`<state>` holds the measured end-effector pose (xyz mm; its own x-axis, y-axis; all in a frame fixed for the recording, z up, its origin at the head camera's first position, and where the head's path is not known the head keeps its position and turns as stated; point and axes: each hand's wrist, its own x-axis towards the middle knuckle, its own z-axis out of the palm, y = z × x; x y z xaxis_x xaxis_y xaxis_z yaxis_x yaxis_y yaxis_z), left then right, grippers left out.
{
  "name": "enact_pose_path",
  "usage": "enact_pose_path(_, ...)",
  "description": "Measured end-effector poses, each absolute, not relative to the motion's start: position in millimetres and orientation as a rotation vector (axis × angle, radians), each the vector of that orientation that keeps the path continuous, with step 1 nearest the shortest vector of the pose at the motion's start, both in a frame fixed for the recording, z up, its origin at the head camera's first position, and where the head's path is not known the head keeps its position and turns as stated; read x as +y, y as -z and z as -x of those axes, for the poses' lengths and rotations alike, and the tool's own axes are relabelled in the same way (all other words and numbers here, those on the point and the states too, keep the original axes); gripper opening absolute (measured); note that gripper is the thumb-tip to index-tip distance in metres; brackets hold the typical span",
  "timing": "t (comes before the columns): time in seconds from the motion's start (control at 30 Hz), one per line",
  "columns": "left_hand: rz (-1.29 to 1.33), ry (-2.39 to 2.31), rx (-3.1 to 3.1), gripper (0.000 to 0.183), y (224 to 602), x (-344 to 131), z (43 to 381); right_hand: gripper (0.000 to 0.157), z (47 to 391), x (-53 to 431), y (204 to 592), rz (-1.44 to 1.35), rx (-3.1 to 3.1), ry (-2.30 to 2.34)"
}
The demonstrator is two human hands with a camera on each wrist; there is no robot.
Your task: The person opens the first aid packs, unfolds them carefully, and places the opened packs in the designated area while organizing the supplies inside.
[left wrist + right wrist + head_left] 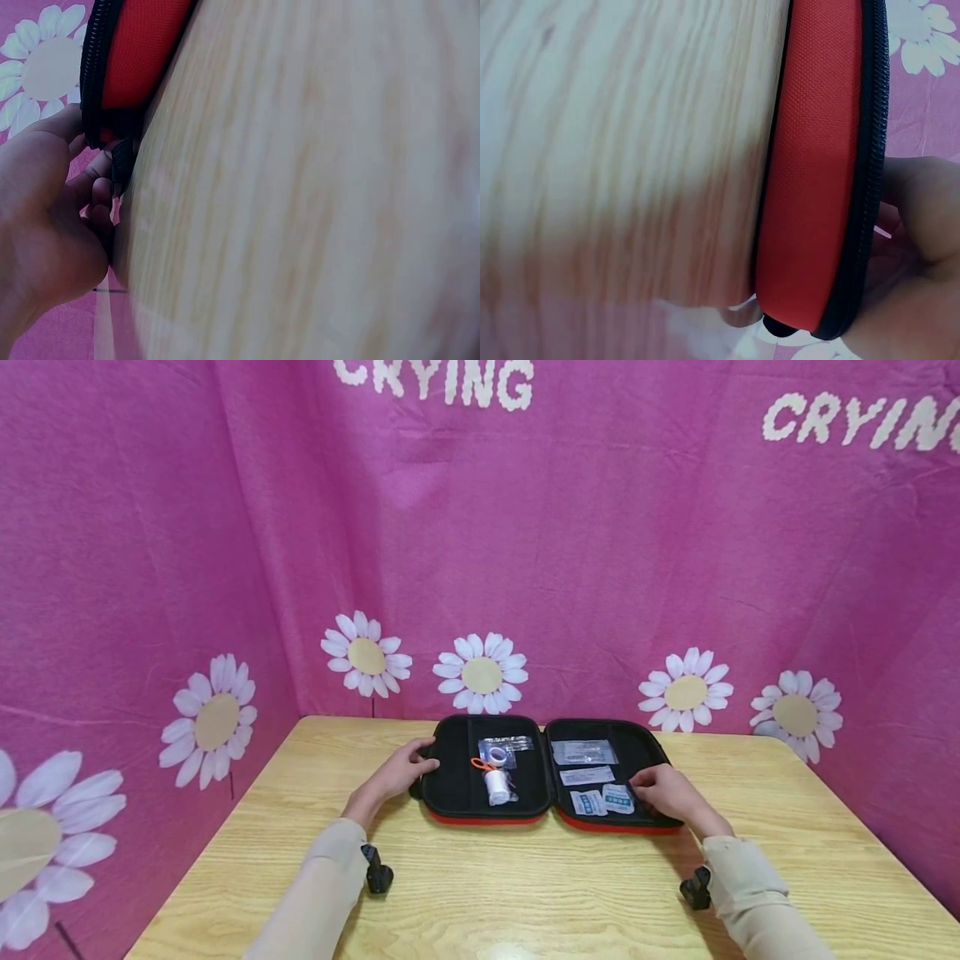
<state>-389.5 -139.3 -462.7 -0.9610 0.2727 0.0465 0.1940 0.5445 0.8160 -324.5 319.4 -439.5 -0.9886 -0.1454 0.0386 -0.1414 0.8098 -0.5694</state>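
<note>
A black-lined zip case with a red shell [487,819], like a first-aid kit, lies unfolded flat on the table. My left hand [397,770] grips its left edge; in the left wrist view, the thumb meets the zipped rim while the fingers curl by the black strap [122,161]. At the right half's outer edge, my right hand [670,792] holds the rim, fingers partly hidden behind the red side [810,187]. Left half: orange-handled scissors [483,764], a white bandage roll [497,787] and a tape roll [497,756]. Right half: several packets, including a blue-printed one [618,798] beside my right fingers.
The wooden table [480,885] extends in front of the case and to both sides. A pink curtain [585,543] with daisies hangs behind and at the sides. Each wrist carries a small black camera mount [377,870].
</note>
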Motion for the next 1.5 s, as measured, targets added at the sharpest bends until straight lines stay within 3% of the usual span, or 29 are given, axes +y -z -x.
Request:
enact_pose_path(0.93,-0.403,-1.407,2.684,0.057,465,-139,393,0.032,322,312,434,0.136,3.001,1.022)
enact_pose_path(1.5,-0.389,-1.409,2.694,0.057,465,-139,393,0.029,332,283,423,0.307,3.233,1.050)
